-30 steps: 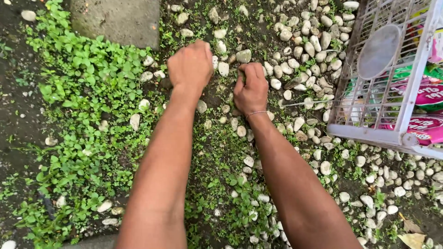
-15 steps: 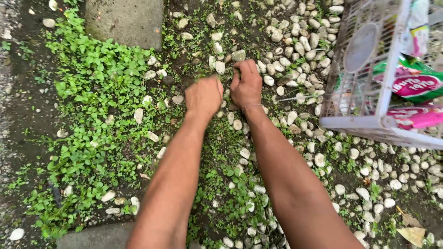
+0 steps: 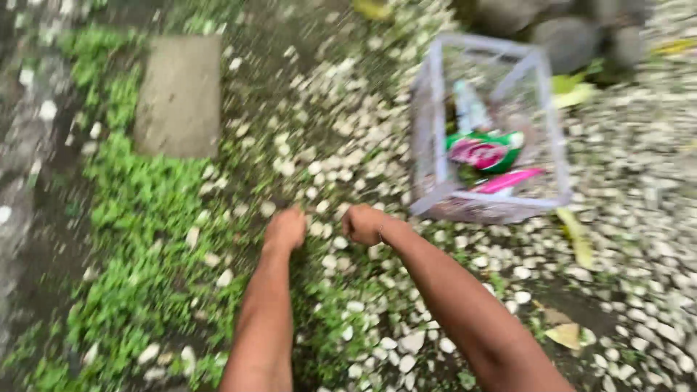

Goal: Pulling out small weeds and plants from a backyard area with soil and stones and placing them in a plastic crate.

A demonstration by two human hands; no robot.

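Reaching down to the ground with both arms, left hand and right hand close together, just apart, over the strip where low green weeds thin out into pale pebbles. Each grip curled narrow, fist-like; impossible to tell through the motion blur whether any sprig is pinched inside. Seemingly mid-way through plucking at small growth between the stones, with plenty of green spread to the left beside a grey concrete slab. Calling, for a clean pull, for fingers low at the stems rather than the leaves. Just beyond the right hand, a white wire basket holding a green packet and a pink packet.
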